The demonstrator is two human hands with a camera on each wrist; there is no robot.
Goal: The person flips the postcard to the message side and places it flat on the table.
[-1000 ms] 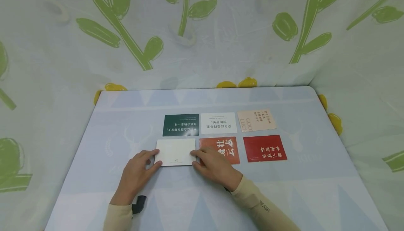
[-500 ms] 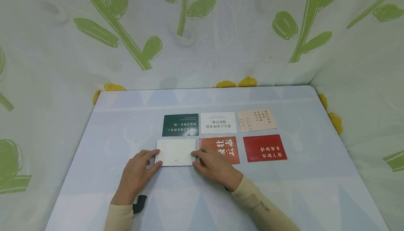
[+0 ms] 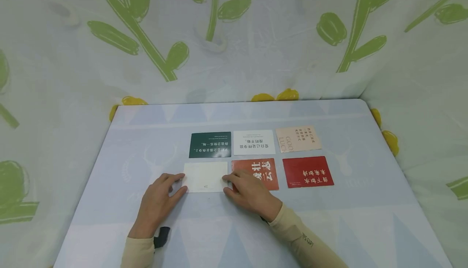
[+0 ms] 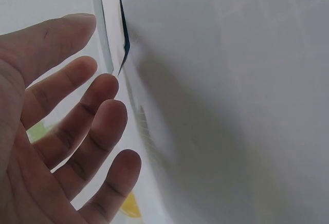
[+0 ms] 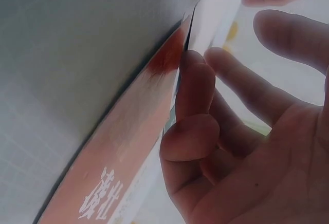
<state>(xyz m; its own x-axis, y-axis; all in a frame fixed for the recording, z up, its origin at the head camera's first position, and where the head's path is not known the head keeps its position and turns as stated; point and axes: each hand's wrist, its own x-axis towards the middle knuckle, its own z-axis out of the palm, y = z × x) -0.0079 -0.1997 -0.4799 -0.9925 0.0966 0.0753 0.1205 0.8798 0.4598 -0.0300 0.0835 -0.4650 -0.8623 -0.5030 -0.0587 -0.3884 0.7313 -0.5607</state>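
Observation:
A cream-white card (image 3: 205,175) lies nearly flat between my two hands, at the left of the front row. My left hand (image 3: 156,203) is at its left edge, thumb and index finger spread apart near the corners. In the left wrist view, the white card (image 4: 114,21) shows a dark underside, and the left fingers (image 4: 110,116) are loosely bent beside it. My right hand (image 3: 252,192) rests partly over the orange card (image 3: 261,170), its index finger and thumb at the white card's right edge. The right wrist view shows the fingertips by that edge, thumb held apart.
Behind lie a dark green card (image 3: 210,144), a white printed card (image 3: 254,142) and a pink card (image 3: 298,139). A red card (image 3: 308,172) is on the right. The pale blue table (image 3: 365,223) meets a leaf-patterned curtain (image 3: 278,48) at the back.
The cream-white card's left edge has shifted slightly right, and the thicker rim seen below it earlier no longer shows. Both hands keep nearly the same place.

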